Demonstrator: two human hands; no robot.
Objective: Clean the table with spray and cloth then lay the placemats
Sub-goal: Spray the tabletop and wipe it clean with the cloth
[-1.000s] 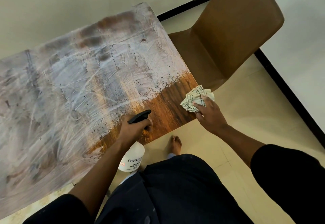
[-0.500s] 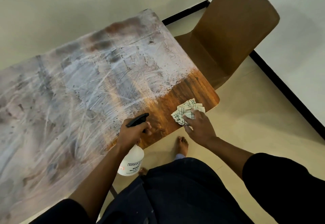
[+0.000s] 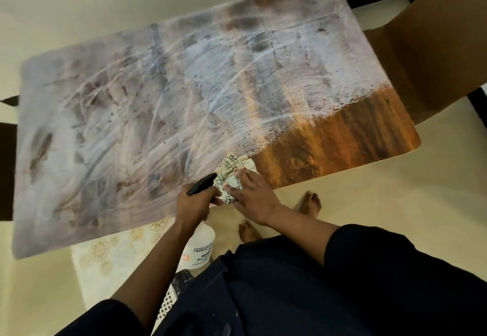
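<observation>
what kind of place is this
Probably a home dining area: a wooden table smeared with whitish film stands by a plain wall, with a brown chair at its end and a tiled floor on which the person stands barefoot.

Left arm: bare forearm reaches forward from a dark sleeve, wrist near the bench's near edge.
Left hand (image 3: 193, 203): fingers curled round the neck of the spray bottle (image 3: 201, 246), which hangs below the fist.
Right arm: bare forearm angles in from the right, dark sleeve at the elbow.
Right hand (image 3: 253, 196): palm down, fingers spread flat, pressing the cloth (image 3: 232, 171).
Hands: just beside each other.
</observation>
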